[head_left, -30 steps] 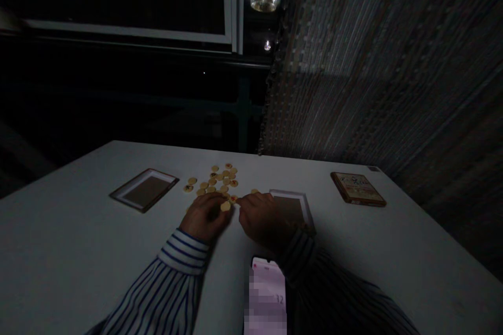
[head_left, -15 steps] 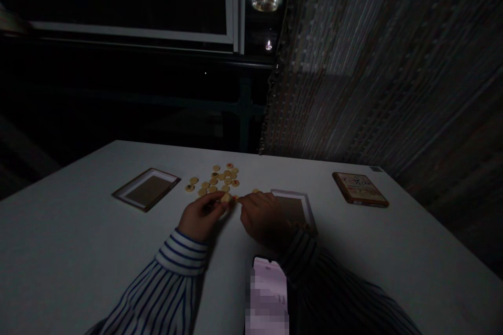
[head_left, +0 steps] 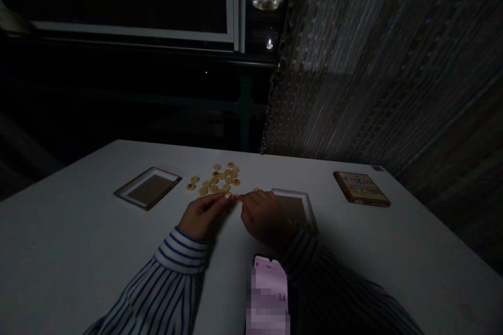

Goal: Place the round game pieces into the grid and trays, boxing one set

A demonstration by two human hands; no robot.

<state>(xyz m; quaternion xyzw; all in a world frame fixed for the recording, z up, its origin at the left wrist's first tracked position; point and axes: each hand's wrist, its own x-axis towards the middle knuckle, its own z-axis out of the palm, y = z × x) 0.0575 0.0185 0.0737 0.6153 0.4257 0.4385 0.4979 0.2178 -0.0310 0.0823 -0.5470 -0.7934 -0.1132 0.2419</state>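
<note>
My left hand (head_left: 203, 215) is closed in a pinch on a pale wooden xiangqi piece (head_left: 227, 196), held between thumb and forefinger above the white table. Close to its right, my right hand (head_left: 261, 215) has curled fingers, their tips at a red-marked xiangqi piece (head_left: 235, 197). Whether those fingers grip that piece or only touch it I cannot tell. Beyond both hands lies a loose group of round xiangqi pieces (head_left: 214, 180), some showing red or dark characters. Another piece (head_left: 257, 189) shows partly behind the right hand.
A shallow open box half (head_left: 135, 203) lies on the left; a second one (head_left: 308, 210) sits behind my right wrist with pieces inside. At the right is a closed box (head_left: 361, 188). A lit phone (head_left: 271, 282) lies between my forearms. A bead curtain (head_left: 334, 78) hangs behind.
The piece in my left hand has tilted slightly and the left thumb has moved a little to the right. My right hand stays almost in place. The view has shifted very slightly.
</note>
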